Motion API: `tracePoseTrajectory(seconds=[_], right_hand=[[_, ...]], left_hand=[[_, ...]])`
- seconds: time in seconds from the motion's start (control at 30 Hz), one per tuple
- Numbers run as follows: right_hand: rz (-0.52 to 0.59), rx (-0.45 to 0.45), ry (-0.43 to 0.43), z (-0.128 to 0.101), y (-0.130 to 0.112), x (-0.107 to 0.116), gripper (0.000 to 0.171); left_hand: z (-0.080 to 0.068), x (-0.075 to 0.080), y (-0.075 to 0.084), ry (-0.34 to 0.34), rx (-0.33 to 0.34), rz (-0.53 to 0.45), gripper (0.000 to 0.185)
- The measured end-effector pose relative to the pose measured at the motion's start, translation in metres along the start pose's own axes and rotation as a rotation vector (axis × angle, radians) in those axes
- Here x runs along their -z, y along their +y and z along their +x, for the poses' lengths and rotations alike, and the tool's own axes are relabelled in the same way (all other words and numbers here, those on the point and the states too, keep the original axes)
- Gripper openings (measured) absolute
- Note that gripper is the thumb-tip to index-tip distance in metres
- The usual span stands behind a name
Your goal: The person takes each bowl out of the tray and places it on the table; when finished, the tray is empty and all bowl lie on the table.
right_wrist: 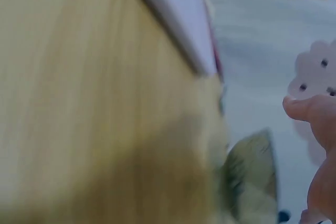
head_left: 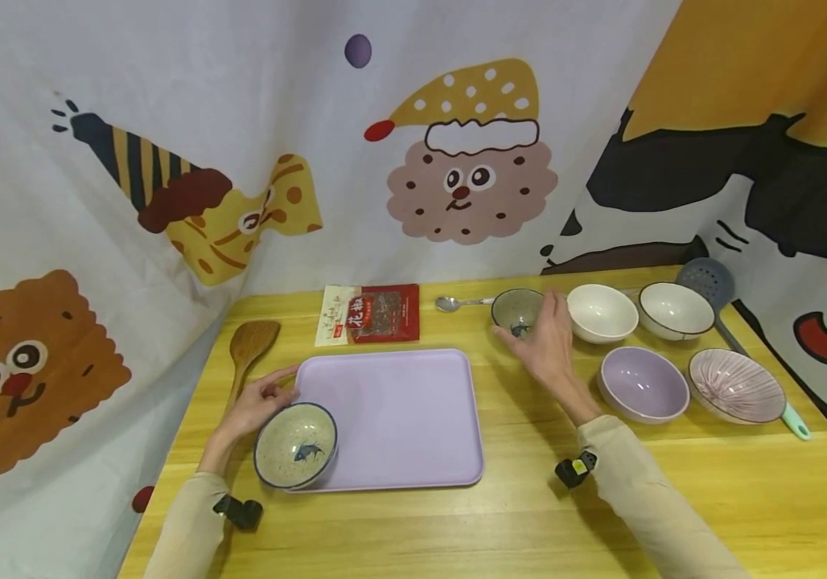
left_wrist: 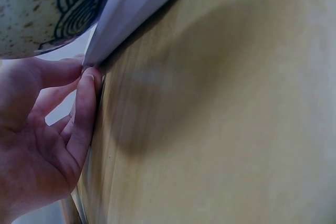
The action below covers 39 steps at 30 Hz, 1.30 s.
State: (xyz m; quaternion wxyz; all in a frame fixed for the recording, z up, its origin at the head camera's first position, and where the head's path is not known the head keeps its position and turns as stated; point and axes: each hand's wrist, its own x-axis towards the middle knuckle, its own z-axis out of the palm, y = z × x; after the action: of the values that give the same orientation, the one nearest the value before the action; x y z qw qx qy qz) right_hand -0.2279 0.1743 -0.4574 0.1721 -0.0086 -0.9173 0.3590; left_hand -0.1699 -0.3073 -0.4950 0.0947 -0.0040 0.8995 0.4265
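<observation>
A speckled bowl with a blue fish inside [head_left: 296, 446] sits over the front left corner of the lilac tray [head_left: 402, 422]. My left hand [head_left: 261, 402] is just behind that bowl, thumb and finger pinching the tray's edge; the left wrist view shows the fingertips meeting at the rim [left_wrist: 113, 30]. Over the right side of a smaller fish bowl [head_left: 511, 305] is my right hand [head_left: 547, 342], thumb spread from the fingers. In the right wrist view that bowl [right_wrist: 254, 177] is blurred, and a gap shows between it and the thumb.
Right of the right hand stand a white bowl [head_left: 602, 314], a dark-rimmed white bowl [head_left: 676, 311], a purple bowl [head_left: 643, 384] and a striped bowl [head_left: 735, 386]. A slotted skimmer [head_left: 706, 277] lies behind them. Along the back are a spice packet [head_left: 384, 314] and spoon [head_left: 448, 304]; a wooden spatula [head_left: 253, 342] lies left.
</observation>
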Motion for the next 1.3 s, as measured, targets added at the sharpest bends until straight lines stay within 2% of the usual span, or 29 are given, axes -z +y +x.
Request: tracePoseTrajectory(seconds=[0.3, 0.5, 0.8, 1.13, 1.3], right_hand=[[0.117, 0.168, -0.091, -0.009, -0.06, 0.002, 0.113], [0.165, 0.21, -0.209, -0.018, -0.092, -0.004, 0.112], [0.17, 0.263, -0.369, -0.034, -0.126, -0.018, 0.12], [0.227, 0.376, -0.566, -0.056, -0.16, -0.038, 0.126], [0.247, 0.446, -0.618, -0.065, -0.171, -0.05, 0.13]], left_hand=[[0.0, -0.001, 0.001, 0.005, -0.001, 0.005, 0.051], [0.0, -0.001, 0.0, 0.003, 0.0, 0.005, 0.052], [0.0, -0.001, -0.001, 0.005, 0.0, 0.002, 0.052], [-0.001, 0.0, 0.001, 0.004, -0.007, 0.003, 0.053], [-0.001, 0.0, 0.001, 0.005, -0.008, 0.007, 0.053]])
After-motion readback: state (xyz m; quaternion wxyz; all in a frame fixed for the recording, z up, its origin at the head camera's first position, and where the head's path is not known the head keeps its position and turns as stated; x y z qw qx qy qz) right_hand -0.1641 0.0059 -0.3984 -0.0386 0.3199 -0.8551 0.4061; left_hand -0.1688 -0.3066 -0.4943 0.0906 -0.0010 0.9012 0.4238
